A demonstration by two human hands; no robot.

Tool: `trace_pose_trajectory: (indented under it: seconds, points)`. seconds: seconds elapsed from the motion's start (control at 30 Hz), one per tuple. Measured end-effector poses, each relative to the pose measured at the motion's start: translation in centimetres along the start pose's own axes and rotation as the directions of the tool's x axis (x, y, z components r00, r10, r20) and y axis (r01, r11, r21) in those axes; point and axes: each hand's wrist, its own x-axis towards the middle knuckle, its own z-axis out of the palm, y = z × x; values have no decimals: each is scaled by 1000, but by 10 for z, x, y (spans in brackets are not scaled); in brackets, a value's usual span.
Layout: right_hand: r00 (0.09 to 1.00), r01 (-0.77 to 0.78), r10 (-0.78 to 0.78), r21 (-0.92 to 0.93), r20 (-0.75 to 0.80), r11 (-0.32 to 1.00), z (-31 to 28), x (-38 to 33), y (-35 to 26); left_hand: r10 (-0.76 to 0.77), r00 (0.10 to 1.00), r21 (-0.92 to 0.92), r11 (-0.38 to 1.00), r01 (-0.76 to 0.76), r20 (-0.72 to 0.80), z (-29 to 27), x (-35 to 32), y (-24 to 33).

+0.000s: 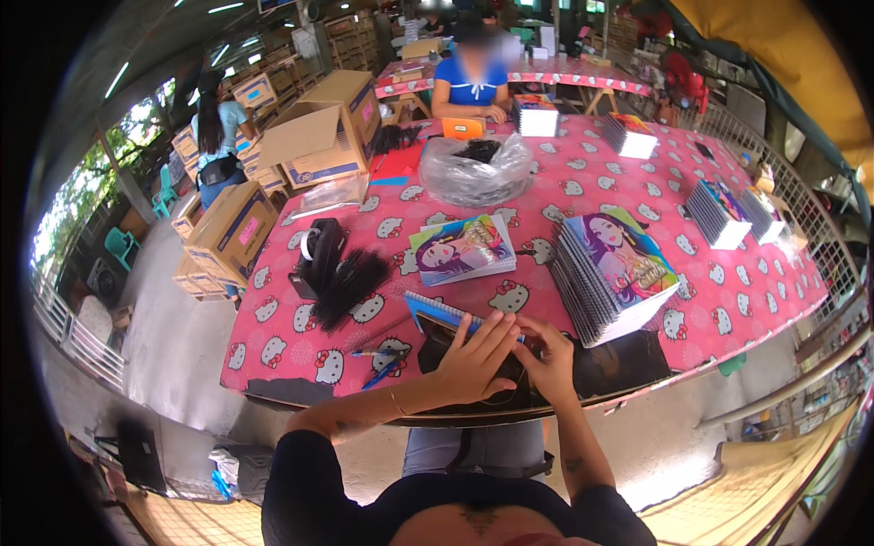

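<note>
A spiral notebook with a blue cover (425, 308) stands tilted at the table's near edge, partly hidden by my hands. My left hand (478, 362) lies across it, fingers stretched out and close together over its top edge. At the notebook's right end my right hand (548, 359) is closed, thumb and fingertips pinched; what they hold is too small to make out. Beneath both hands is a dark pad (432, 355). Just beyond lies a short stack of notebooks with an illustrated cover (462, 247). To the right rises a taller stack of the same notebooks (619, 259).
Left of my hands lie a bundle of thin black coils (350, 289), a black tape dispenser (320, 250) and blue pens (386, 369). A plastic bag (478, 177) with black contents sits mid-table. Across the table a person in blue (471, 82) sits; cardboard boxes (319, 132) stand left.
</note>
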Motion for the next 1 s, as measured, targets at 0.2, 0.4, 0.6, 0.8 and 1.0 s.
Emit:
trace_pose_trajectory:
  seconds: [0.2,0.4,0.6,0.8,1.0]
  points:
    - [984,-170,166,56,71,984,-22,-2,-7,-56,998,-294,954,59,19,-40,42,-32]
    - [926,-191,185,-14,330,981,-42,26,-10,-63,998,-303,951,62,6,-40,45,-33]
    - [909,-135,125,-5,398,991,-44,41,-11,-71,997,-276,958,79,42,-40,45,-33]
    - [997,52,-25,-395,73,917,-9,28,-27,-20,1000,-62,998,19,-15,-40,34,-13]
    - [996,89,-80,-339,40,937,-5,2,-36,-11,999,-105,994,17,53,-49,32,-21]
